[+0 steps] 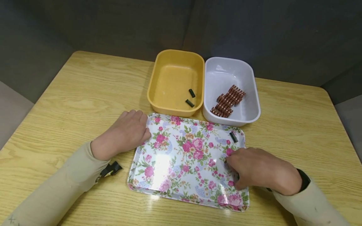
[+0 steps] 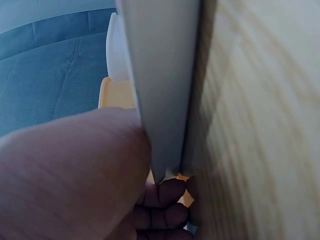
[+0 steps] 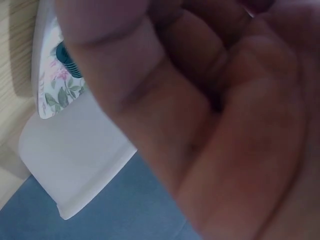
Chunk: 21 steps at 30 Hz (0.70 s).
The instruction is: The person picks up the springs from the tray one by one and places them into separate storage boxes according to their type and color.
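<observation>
A white floral tray (image 1: pixel 181 179) lies on the table. My left hand (image 1: pixel 127 135) grips its far left corner, the thumb over the rim; the left wrist view shows curled fingertips (image 2: pixel 172 215) under the rim (image 2: pixel 165 90). My right hand (image 1: pixel 260 169) is over the tray's right edge with bent fingers (image 3: pixel 135 80); its fingertips are hidden, so I cannot tell whether it holds anything. A dark coil spring (image 1: pixel 233 137) lies in the tray's far right corner, beyond this hand; the right wrist view shows this spring (image 3: pixel 69 61) too.
Behind the tray stands a yellow bin (image 1: pixel 167 84) with two dark springs (image 1: pixel 189 103). Right beside it, a white bin (image 1: pixel 249 94) holds several copper-coloured coiled pieces (image 1: pixel 227 102). A dark panel (image 1: pixel 127 28) rises behind the wooden table (image 1: pixel 85 94).
</observation>
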Available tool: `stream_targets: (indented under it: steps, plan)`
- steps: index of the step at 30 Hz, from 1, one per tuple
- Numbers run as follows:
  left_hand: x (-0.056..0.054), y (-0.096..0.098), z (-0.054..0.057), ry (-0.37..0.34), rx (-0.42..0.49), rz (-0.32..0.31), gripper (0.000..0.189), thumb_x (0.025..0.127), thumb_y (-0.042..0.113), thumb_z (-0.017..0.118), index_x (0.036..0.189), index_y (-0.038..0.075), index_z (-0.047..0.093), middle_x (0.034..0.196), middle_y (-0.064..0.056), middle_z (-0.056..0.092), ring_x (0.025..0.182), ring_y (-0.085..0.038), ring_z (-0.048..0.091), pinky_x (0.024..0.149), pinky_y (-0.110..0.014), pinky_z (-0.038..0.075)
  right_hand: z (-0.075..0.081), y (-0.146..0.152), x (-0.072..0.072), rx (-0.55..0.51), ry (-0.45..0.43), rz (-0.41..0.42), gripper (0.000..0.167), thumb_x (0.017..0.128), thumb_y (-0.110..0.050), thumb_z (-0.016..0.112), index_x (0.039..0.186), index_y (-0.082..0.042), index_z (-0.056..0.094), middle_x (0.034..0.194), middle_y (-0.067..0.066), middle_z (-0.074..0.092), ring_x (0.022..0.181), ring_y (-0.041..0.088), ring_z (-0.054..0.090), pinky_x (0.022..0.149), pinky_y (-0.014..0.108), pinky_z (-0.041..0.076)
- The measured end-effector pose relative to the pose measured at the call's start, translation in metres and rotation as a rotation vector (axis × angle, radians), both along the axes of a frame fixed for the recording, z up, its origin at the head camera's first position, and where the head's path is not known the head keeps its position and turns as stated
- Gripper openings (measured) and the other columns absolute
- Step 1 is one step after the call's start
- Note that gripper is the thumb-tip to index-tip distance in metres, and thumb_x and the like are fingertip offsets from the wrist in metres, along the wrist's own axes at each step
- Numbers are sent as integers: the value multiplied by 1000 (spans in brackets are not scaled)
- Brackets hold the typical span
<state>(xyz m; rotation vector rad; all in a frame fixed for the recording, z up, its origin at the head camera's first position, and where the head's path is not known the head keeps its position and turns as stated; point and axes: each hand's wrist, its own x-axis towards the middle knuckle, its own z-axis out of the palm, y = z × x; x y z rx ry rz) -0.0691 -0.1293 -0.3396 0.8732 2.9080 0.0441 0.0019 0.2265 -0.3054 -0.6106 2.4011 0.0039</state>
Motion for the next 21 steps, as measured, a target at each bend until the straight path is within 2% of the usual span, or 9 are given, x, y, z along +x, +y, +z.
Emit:
stream_targets:
  steps: [8, 17, 21]
  plan:
    - [0, 0, 0, -4, -5, 1, 21, 97, 24, 44, 85, 6, 45, 83, -8, 43, 81, -26, 41, 81, -41, 38, -1, 2, -1, -25, 10, 20, 41, 70, -28, 92, 73, -20, 52, 72, -7, 50, 62, 12, 43, 55, 27, 35]
    - [0, 0, 1, -10, 5, 1, 20, 97, 24, 44, 85, 7, 44, 82, -8, 42, 81, -26, 40, 80, -41, 38, 1, -7, -2, -139, 34, 82, 34, 74, -28, 89, 84, -23, 57, 84, -9, 54, 70, 7, 47, 62, 27, 41]
    - [0, 0, 1, -11, 8, 0, 20, 97, 24, 44, 85, 7, 44, 82, -7, 42, 80, -25, 40, 80, -41, 38, 1, -8, -3, -201, 87, 143, 31, 76, -28, 88, 86, -25, 59, 84, -12, 55, 70, 3, 47, 61, 24, 42]
